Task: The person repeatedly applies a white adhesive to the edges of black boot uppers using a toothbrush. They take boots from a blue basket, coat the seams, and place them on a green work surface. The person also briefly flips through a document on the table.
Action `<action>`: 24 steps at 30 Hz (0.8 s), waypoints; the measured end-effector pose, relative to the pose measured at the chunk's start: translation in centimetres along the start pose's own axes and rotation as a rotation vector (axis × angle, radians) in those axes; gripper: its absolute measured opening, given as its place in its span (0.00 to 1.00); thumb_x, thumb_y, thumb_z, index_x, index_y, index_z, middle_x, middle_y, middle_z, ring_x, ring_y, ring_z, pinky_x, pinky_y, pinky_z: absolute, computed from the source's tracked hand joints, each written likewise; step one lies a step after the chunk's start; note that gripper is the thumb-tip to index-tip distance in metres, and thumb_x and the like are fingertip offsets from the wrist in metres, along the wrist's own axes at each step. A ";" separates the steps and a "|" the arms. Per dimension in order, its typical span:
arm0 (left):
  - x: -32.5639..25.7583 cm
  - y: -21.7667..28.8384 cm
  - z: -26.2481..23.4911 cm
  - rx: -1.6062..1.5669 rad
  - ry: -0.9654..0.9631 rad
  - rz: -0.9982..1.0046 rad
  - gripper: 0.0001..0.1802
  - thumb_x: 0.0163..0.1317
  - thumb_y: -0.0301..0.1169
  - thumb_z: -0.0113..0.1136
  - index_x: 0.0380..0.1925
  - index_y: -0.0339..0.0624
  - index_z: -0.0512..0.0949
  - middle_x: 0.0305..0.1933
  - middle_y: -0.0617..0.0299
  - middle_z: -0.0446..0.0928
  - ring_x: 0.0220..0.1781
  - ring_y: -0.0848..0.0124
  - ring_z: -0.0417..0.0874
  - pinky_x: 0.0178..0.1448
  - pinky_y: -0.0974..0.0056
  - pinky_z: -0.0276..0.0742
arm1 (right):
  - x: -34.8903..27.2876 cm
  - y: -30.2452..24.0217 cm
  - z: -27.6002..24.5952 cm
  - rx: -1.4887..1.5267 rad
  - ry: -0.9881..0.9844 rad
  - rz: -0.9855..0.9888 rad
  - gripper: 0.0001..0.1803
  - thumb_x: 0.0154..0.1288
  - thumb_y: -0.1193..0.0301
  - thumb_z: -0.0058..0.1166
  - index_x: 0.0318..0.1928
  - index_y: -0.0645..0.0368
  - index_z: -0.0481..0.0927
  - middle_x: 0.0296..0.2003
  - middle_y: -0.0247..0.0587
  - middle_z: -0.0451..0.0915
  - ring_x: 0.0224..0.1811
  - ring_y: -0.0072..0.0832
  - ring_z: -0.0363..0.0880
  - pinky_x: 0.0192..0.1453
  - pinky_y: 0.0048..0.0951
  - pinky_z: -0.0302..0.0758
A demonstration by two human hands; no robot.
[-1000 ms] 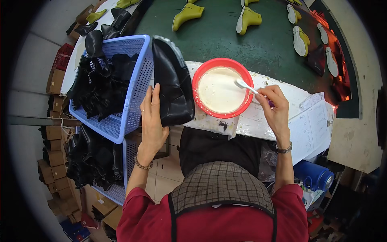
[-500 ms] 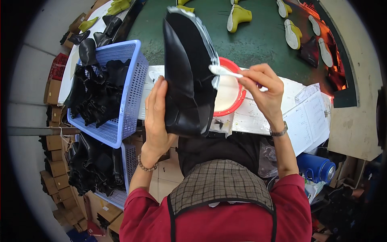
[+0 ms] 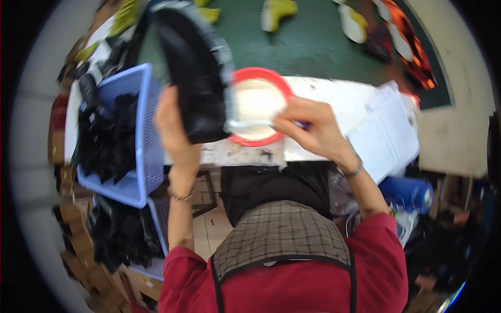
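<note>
My left hand point(image 3: 177, 128) is closed around the lower left side of a black leather boot upper point(image 3: 195, 78), which I hold raised and blurred by motion. A wet white coat runs along the upper's right edge point(image 3: 222, 55). Pinched in the fingers of my right hand point(image 3: 315, 128) is a small white brush point(image 3: 250, 124), like a toothbrush, with some purple at its handle. Its head meets the coated edge near the upper's lower end. Behind the brush stands a red bowl point(image 3: 284, 86) holding creamy white liquid point(image 3: 259, 101).
At left, a blue plastic basket point(image 3: 141, 177) full of black uppers sits above a second basket. Yellow boot-shaped pieces point(image 3: 279, 10) with white soles stand on the green tabletop point(image 3: 308, 47). Papers point(image 3: 386, 135) lie at right, above a blue flask point(image 3: 407, 194).
The upper and my left hand have shifted left. The brush has come from the middle of the coated edge down toward its lower end. The whole view has turned somewhat.
</note>
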State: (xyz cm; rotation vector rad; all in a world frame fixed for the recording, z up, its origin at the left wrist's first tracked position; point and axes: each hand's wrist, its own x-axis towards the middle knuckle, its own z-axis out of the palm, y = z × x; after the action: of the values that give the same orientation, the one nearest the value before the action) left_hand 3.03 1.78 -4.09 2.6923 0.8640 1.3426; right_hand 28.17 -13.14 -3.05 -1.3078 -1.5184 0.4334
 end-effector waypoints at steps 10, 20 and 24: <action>-2.5 -3.0 -4.4 -0.306 0.115 -0.345 0.47 0.53 0.05 0.43 0.78 0.37 0.58 0.73 0.49 0.69 0.72 0.60 0.73 0.75 0.62 0.63 | 1.1 4.6 0.6 -1.000 -0.103 -0.199 0.04 0.50 0.74 0.63 0.24 0.58 0.80 0.35 0.37 0.75 0.38 0.34 0.79 0.38 0.36 0.79; -4.5 -3.6 -4.9 -0.400 0.012 -0.389 0.49 0.56 0.07 0.55 0.79 0.38 0.52 0.77 0.50 0.63 0.70 0.55 0.76 0.74 0.57 0.71 | 1.4 4.2 1.5 -1.040 -0.132 -0.284 0.05 0.50 0.71 0.61 0.24 0.59 0.80 0.35 0.38 0.75 0.39 0.34 0.78 0.39 0.38 0.78; -4.6 -3.7 -6.1 -0.295 -0.063 -0.369 0.48 0.57 0.10 0.60 0.79 0.38 0.54 0.74 0.52 0.67 0.67 0.61 0.79 0.71 0.61 0.71 | 1.2 5.7 0.4 -0.885 -0.094 -0.085 0.06 0.55 0.69 0.63 0.31 0.57 0.85 0.33 0.39 0.79 0.37 0.37 0.83 0.38 0.39 0.79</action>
State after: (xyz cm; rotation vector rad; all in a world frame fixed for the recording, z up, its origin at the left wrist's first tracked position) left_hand -5.45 1.36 -4.50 2.2088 1.0035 1.1885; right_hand 30.88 -10.01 -7.13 -1.8856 -1.9267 -0.2897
